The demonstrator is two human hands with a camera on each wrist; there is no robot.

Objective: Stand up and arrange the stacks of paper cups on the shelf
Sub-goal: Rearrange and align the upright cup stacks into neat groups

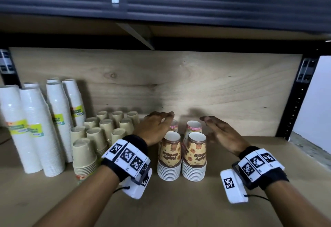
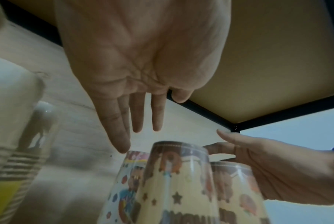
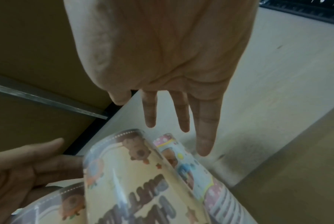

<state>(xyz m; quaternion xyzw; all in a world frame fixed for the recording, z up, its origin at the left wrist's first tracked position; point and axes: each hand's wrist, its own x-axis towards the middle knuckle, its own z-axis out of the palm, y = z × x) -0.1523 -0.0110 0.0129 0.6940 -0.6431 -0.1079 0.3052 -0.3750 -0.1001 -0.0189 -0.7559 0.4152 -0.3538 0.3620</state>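
Both hands, left and right, flank the printed stacks with fingers released, squaring them up; next, press them together on the shelf

Head view downward; wrist views close, sharing printed cup stacks.

The left hand fills the top centre of the frame, palm toward the camera, fingers straight and slightly spread, pointing down. Below them, at bottom centre, stand printed paper cup stacks in clear wrap, with cartoon figures and stars. The little finger's tip sits just beside the leftmost stack's top. The right hand reaches in from the right edge, fingers extended against the stacks. A blurred white cup stack fills the left edge.
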